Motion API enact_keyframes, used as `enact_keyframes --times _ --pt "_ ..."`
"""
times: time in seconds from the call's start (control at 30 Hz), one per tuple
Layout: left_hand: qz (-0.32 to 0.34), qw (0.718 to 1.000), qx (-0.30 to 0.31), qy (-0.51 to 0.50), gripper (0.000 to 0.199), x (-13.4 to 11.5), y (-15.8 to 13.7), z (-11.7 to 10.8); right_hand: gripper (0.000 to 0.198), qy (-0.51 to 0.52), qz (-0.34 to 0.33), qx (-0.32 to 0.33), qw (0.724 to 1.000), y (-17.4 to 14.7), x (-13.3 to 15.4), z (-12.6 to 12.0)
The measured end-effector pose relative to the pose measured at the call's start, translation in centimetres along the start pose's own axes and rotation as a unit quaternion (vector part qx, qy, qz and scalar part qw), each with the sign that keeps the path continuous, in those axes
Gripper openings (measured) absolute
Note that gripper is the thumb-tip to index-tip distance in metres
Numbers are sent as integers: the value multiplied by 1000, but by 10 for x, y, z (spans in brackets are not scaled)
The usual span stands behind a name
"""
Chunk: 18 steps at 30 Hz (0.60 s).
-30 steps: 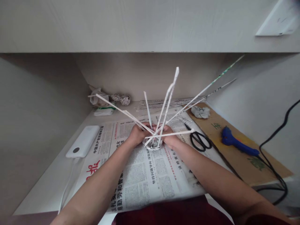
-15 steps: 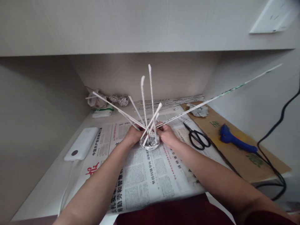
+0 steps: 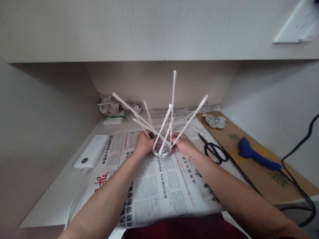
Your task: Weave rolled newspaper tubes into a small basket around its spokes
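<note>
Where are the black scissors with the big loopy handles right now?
In the head view, the black loop-handled scissors lie right of centre, between the person's right hand and the flat brown cardboard sheet.

The paper sticks [image 3: 189, 121] are coloured white, and the woven base [image 3: 166, 146] is mottled grey and white. The newspaper [image 3: 149, 186] is printed in black and red; the brown cardboard [image 3: 259, 179] is lettered in green. The glue gun [image 3: 259, 159] is coloured blue.

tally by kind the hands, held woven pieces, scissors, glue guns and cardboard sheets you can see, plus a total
Hands, left hand and right hand: 2
Held woven piece: 1
Black scissors: 1
Blue glue gun: 1
Cardboard sheet: 1
Total: 6
</note>
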<state>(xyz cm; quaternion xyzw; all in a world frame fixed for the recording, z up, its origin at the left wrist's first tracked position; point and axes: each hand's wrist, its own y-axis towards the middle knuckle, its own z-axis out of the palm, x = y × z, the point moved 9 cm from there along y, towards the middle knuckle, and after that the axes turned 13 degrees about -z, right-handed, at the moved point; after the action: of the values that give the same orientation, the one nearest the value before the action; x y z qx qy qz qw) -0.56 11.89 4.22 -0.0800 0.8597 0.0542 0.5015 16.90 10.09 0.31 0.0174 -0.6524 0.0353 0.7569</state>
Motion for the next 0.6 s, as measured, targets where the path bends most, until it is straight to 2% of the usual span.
enact_keyframes --times 0.07,0.23,0.33,0.47,0.6 --pt "-3 1000 3 3 17 0 -1 1 12 -22 -1 -3 1000 -1 0 0" --pt "10 999 45 2 15 -2 -2 7 24 -69 -41 71 994 -2 5 9" --pt "3 999 31 23 13 -2 -2 5 29 -93 -69 87 989 0 7 9" --pt "-55 998 38 14 16 11 1 7 24 -87 -89 31 992 7 4 -2" --pt "-67 994 63 -63 22 16 1 15 19 -73 -68 -15 995 9 -3 -9"
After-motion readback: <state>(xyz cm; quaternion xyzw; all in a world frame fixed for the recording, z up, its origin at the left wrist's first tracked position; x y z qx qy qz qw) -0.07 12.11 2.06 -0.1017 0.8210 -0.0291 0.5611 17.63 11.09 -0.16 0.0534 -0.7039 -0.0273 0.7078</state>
